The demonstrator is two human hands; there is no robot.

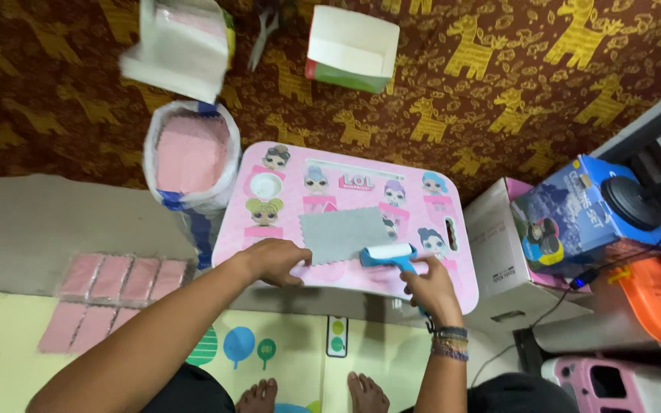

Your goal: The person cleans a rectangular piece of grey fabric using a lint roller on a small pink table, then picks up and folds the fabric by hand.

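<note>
Seen from above, a person sits on the floor, bare feet (311, 395) showing, at a small pink lap table (453, 260) printed with cartoon doll faces. A grey cleaning cloth (342, 233) lies flat on the middle of the table. The left hand (273, 261) rests curled, knuckles up, on the table's near edge, its fingertips just beside the cloth's lower left corner and seemingly pinning it. The right hand (431, 284) is closed around the blue handle of a lint roller (389, 254), whose white drum lies on the cloth's lower right corner.

The step in hand looks like rolling lint off the cloth (the roller sits at one edge, so most of the surface appears not yet covered). A next pass would call for steady downward pressure while the left hand holds the cloth from sliding.

Left of the table stands a white bag of pink cloths (191, 155); packed pink cloths (120, 279) lie in rows on a sheet of grey cardboard (24, 229).
</note>
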